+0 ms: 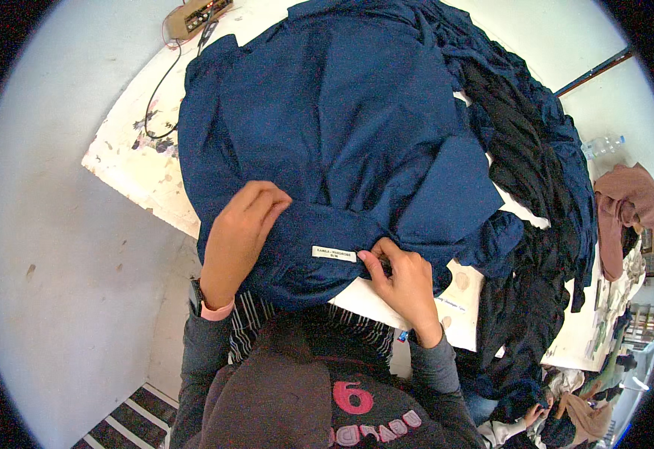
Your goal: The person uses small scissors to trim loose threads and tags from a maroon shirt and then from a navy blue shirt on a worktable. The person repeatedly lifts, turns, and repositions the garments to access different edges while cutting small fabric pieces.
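A dark blue garment (334,112) lies spread over the white table in front of me, its near edge hanging toward my lap. A small white label (333,253) is on its band close to that edge. Just right of the label, my right hand (401,280) pinches the fabric between thumb and fingers. My left hand (238,238) is on the left part of the same band, fingers bent together on the cloth; its thumb is mostly hidden.
Black and blue garments (525,150) are heaped along the right side. A brown box with wires (196,18) sits on the stained white table (136,142) at far left. Beyond the heap are a plastic bottle (603,147) and a pinkish-brown cloth (626,198). Another person's hand (534,414) shows at lower right.
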Available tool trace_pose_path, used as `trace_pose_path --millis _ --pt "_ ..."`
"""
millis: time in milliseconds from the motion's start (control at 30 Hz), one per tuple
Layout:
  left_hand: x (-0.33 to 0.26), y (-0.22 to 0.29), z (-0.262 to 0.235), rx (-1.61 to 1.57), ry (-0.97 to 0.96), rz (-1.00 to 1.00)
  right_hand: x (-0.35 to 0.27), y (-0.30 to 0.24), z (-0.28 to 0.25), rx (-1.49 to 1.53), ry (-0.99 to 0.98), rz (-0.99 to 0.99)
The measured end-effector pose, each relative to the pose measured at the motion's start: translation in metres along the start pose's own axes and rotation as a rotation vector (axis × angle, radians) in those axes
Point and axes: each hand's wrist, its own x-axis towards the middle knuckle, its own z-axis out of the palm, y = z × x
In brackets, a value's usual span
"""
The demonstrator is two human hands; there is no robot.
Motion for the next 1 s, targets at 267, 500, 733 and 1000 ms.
trace_pose_path --millis 267,500,733,1000 --pt "-0.019 0.008 0.015 -0.095 -0.162 0.1 -0.003 0.004 0.007 0.038 0.061 -0.058" --pt "-0.025 -0.01 0.018 -0.133 -0.182 0.13 -0.009 -0.002 -0.002 0.018 0.023 -0.044" --pt "-0.03 -0.008 0.019 -0.15 -0.073 0.017 0.002 -0.024 -0.002 0.053 0.024 -0.18" --pt "-0.033 -0.007 0.022 -0.141 -0.035 0.059 0.02 -0.049 0.015 -0.129 0.04 -0.295"
